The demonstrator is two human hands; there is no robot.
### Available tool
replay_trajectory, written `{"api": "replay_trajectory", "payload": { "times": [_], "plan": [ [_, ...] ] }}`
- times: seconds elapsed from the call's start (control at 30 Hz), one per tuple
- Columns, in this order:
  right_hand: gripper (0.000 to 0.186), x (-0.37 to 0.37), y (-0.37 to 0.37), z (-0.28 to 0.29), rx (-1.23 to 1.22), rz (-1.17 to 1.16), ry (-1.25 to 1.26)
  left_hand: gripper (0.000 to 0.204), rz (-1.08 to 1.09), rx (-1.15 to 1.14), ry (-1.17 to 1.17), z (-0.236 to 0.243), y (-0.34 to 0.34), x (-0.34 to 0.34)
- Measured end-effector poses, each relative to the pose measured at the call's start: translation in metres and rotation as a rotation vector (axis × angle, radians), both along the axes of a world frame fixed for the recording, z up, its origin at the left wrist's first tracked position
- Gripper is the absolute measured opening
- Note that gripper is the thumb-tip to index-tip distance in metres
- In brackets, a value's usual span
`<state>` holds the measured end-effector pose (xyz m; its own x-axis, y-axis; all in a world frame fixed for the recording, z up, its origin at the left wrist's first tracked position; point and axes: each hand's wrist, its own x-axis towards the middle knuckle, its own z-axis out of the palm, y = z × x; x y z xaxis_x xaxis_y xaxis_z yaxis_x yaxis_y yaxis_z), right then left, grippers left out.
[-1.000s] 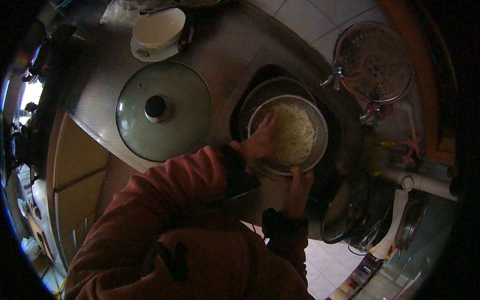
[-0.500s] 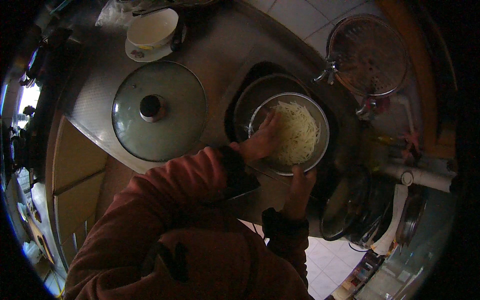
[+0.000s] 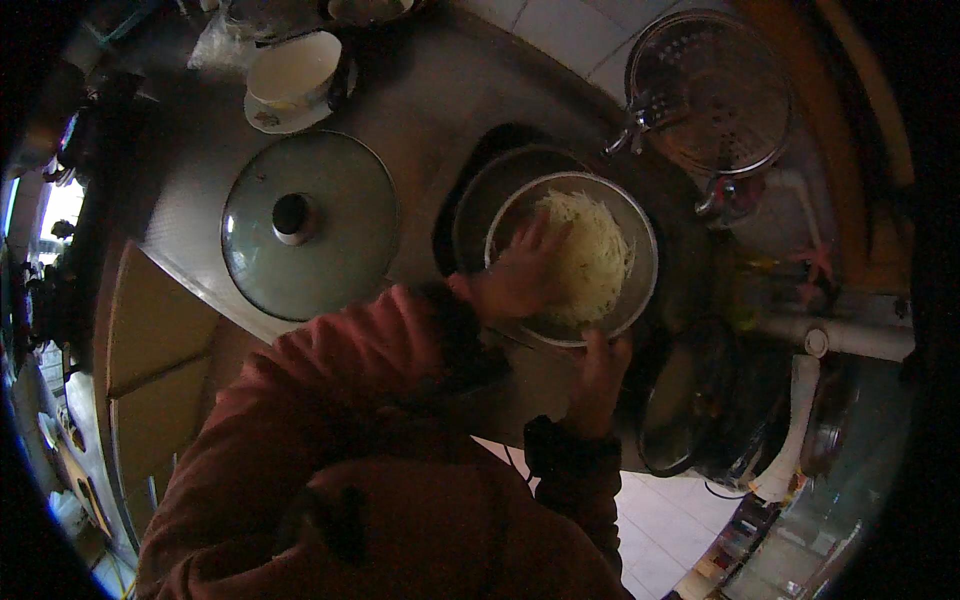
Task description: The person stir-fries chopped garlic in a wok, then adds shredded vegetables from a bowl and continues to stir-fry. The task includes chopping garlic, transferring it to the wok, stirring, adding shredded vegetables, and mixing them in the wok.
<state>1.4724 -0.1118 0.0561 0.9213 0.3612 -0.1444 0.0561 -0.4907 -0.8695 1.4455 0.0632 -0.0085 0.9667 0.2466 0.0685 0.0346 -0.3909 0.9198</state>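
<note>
A round metal bowl (image 3: 651, 271) holds a heap of pale, thin vegetable shreds (image 3: 598, 250), perhaps potato. It sits over the sink, tipped partly across a larger dark round basin (image 3: 478, 195). My left hand (image 3: 522, 278) reaches in over the bowl's left side, fingers spread against the edge of the shreds and a little smeared by motion; it grips nothing that I can see. At the near rim, my right hand (image 3: 597, 380) holds the bowl, its fingertips at the rim and the rest of its grip partly hidden below.
A glass lid with a black knob (image 3: 292, 218) lies on the counter at left. Behind it stands a white bowl (image 3: 294, 70) on a plate (image 3: 287, 118). A perforated metal disc (image 3: 735, 90) leans behind the tap (image 3: 628, 135). Dark pans (image 3: 690, 400) stand at right.
My left hand's fingers have spread and shifted slightly over the shreds. The right hand keeps its hold on the bowl. The whole view has turned a little.
</note>
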Motion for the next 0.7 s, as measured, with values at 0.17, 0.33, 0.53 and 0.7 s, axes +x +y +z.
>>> {"api": "replay_trajectory", "payload": {
  "times": [0.17,0.33,0.53,0.7],
  "plan": [
    [0.04,-0.015,0.043,0.012,0.424,-0.079,0.36,0.094,-0.012,0.413,0.225,0.055,0.039,-0.028],
    [0.046,-0.04,0.095,0.017,0.237,0.167,0.417,0.086,-0.055,0.648,0.142,0.067,0.081,-0.083],
    [0.042,-0.117,0.142,0.02,0.214,0.399,0.512,0.061,0.015,0.597,0.369,0.092,0.112,-0.199],
    [0.041,-0.207,0.177,0.025,0.363,0.563,0.733,0.061,0.072,0.68,0.556,0.115,0.138,-0.302]
  ]
}}
